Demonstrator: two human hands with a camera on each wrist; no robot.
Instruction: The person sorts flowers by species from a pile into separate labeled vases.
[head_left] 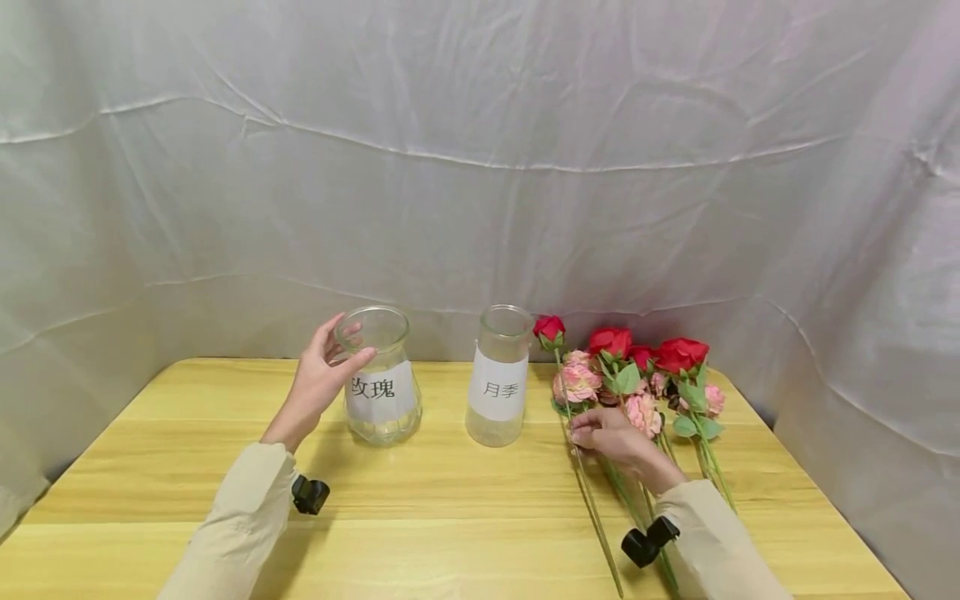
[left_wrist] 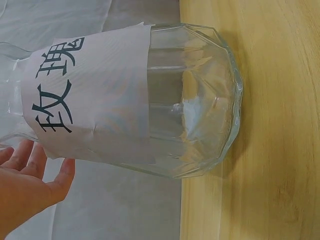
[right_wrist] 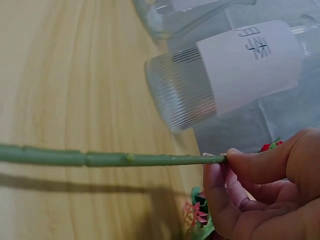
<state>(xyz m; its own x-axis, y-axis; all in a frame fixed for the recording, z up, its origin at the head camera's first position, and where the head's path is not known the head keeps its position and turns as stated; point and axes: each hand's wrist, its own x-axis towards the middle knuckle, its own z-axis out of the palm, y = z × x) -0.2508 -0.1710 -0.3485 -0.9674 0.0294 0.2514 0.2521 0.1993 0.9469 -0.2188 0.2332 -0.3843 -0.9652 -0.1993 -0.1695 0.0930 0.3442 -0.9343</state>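
My left hand (head_left: 318,379) reaches round the neck of a wide clear glass vase (head_left: 390,429), its thumb at the near side and its fingers at the far side. The vase stands upright with a white paper label (left_wrist: 100,95) bearing black Chinese characters. With thumb and fingertips, my right hand (head_left: 618,442) pinches the long green stem (right_wrist: 130,159) of a red rose (head_left: 550,329). That flower's head points to the back of the table, and its stem slants down toward the near edge. Pink flowers (head_left: 577,382) lie right beside it.
A narrower ribbed glass vase (head_left: 495,429), also labelled, stands between the wide vase and the flowers. More red roses (head_left: 682,356) and pink blooms lie at the right of the wooden table (head_left: 420,517). Grey cloth (head_left: 450,225) hangs behind the table.
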